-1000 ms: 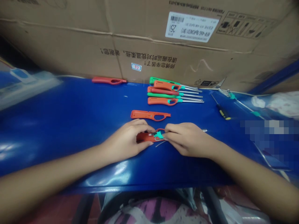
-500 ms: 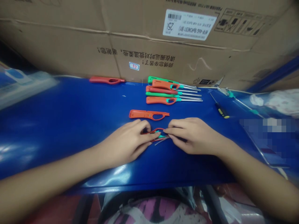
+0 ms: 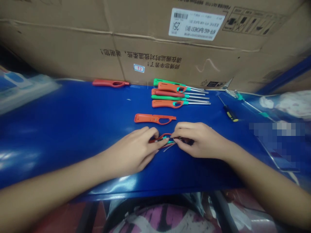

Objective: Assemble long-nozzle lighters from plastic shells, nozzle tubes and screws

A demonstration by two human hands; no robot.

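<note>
Low over the blue table, an orange lighter shell [image 3: 165,135] with a teal trigger piece [image 3: 171,141] inside lies between my hands. My left hand [image 3: 139,147] grips its left end, the thumb reaching in toward the teal piece. Fingertips of my right hand [image 3: 196,139] pinch at the shell's right end, and they hide what they hold there. A thin pale wire or tube [image 3: 168,148] sticks out below the shell. Just beyond my hands rests a separate orange shell half [image 3: 148,118], its hollow side up.
Several long-nosed lighters [image 3: 167,103] lie in a row against the cardboard box [image 3: 73,48]. A red handle piece [image 3: 107,83] sits to their left. On the right are a screwdriver [image 3: 230,114] and a metal rod with teal parts [image 3: 252,108].
Both hands stay on the shell. My left thumb has shifted slightly right and my right fingers have moved a little; the shell's position is nearly the same.
</note>
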